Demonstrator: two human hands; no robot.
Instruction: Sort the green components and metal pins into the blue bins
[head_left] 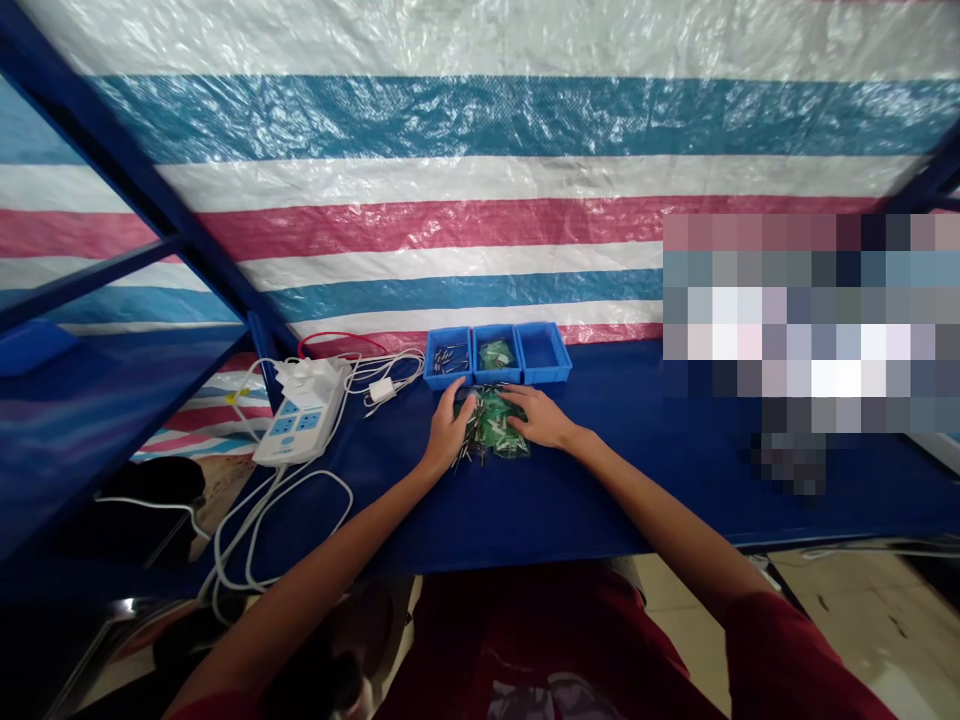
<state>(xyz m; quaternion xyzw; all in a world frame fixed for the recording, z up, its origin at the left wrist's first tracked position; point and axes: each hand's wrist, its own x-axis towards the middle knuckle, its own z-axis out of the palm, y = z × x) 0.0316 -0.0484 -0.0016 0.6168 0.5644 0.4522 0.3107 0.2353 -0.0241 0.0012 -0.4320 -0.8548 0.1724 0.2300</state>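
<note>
A mixed pile of small clear-and-green plastic packets [495,425] and thin metal pins or screws [471,445] lies on the blue table in front of me. My left hand [448,428] rests at the pile's left edge, fingers apart, beside the metal pieces. On the other side, my right hand [541,416] touches the packets with its fingers spread. Just behind stand three blue bins in a row. Metal pieces lie in the left bin [448,378], green packets in the middle bin [498,376], and nothing shows in the right bin [555,374].
A white power strip [304,425] with plugs and looping white cables [259,530] occupies the table's left side. A small white adapter [381,390] lies near the left bin. Striped plastic sheeting [465,225] hangs behind the blue table [510,520]. The right side is partly pixelated.
</note>
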